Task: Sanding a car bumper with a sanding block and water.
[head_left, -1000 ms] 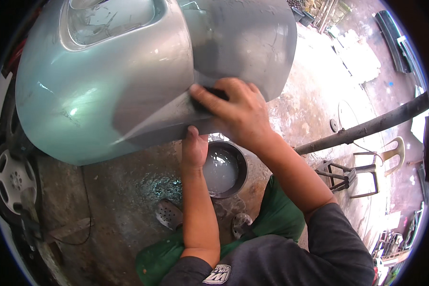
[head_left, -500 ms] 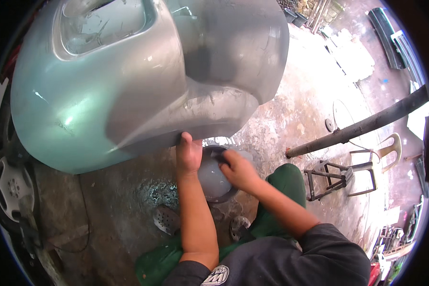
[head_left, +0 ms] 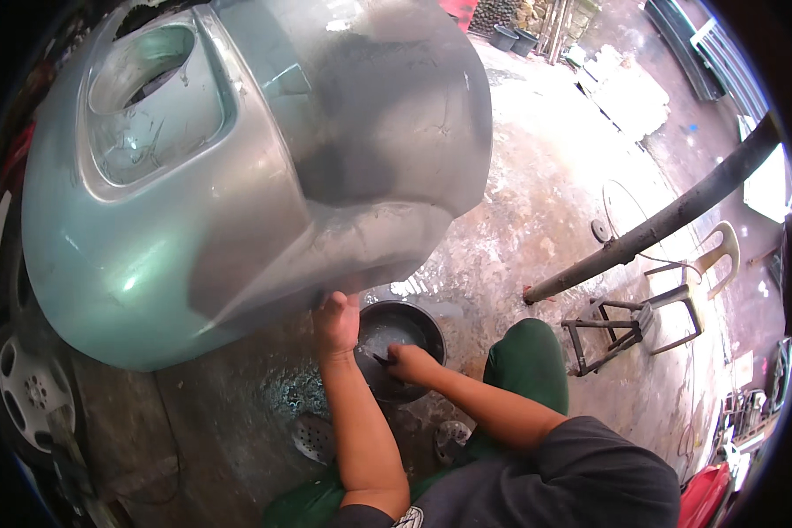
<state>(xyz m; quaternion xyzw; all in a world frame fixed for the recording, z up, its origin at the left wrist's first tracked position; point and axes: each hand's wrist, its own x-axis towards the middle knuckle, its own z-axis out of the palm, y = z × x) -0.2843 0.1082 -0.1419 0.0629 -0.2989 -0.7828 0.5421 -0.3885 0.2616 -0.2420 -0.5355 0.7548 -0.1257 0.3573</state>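
A large silver-green car bumper (head_left: 238, 238), wet-looking with dull grey patches, fills the upper left. At its lower edge is my left hand (head_left: 334, 327), thumb up and closed on that edge; its other fingers are mostly hidden. Just right of it, a dark round basin (head_left: 437, 330) with cloudy water sits on the floor. My right hand (head_left: 411, 364) is over the basin's near side, fingers closed on a small dark thin sheet (head_left: 382, 360), possibly sandpaper. Whether the sheet touches the water I cannot tell.
A slanting pole (head_left: 651, 233) rises at the right, with a dark stool frame (head_left: 603, 333) and a plastic chair (head_left: 700, 282) nearby. A car wheel (head_left: 31, 387) stands at the left. Wet concrete (head_left: 238, 396) lies around my feet.
My right hand has moved from the basin's upper right rim toward its near side, with the dark sheet. My left hand stays at the bumper's edge. The view has shifted.
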